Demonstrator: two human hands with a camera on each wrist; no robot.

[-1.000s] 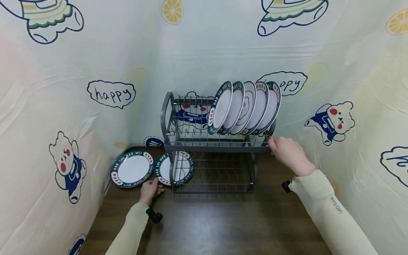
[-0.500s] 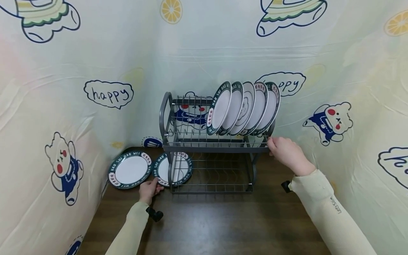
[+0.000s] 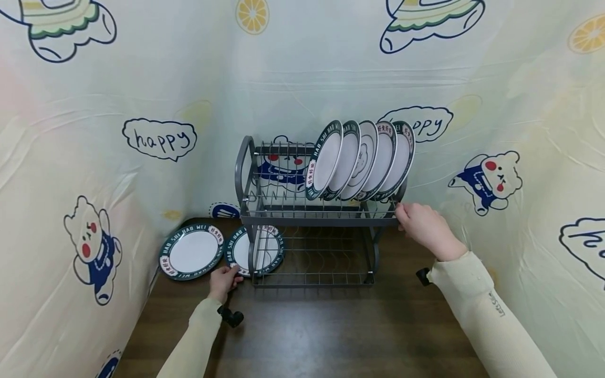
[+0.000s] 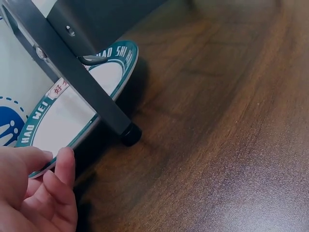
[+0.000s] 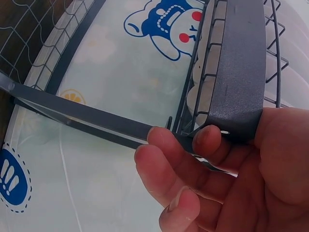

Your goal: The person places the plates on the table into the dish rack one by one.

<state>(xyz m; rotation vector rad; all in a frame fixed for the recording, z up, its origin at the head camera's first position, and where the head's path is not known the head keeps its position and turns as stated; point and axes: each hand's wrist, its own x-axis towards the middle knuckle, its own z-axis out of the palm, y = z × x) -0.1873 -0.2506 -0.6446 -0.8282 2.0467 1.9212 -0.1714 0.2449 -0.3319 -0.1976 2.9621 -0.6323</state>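
Note:
My left hand pinches the near rim of a white plate with a green lettered border. Its thumb lies over the rim and fingers curl below, as the left wrist view shows. The plate lies partly behind the left leg of a grey two-tier dish rack. My right hand holds the front right corner of the rack's upper tier, its fingers curled at the grey frame. Several plates stand tilted in a row on the right half of that tier.
Another green-rimmed plate lies flat at the left, close beside the pinched one. The rack's lower wire tier bears no plates. Brown wooden tabletop extends in front. A printed cloth hangs behind and along both sides.
The head view has shifted slightly, moving the scene a little left in it. Both hands keep their holds on plate and rack.

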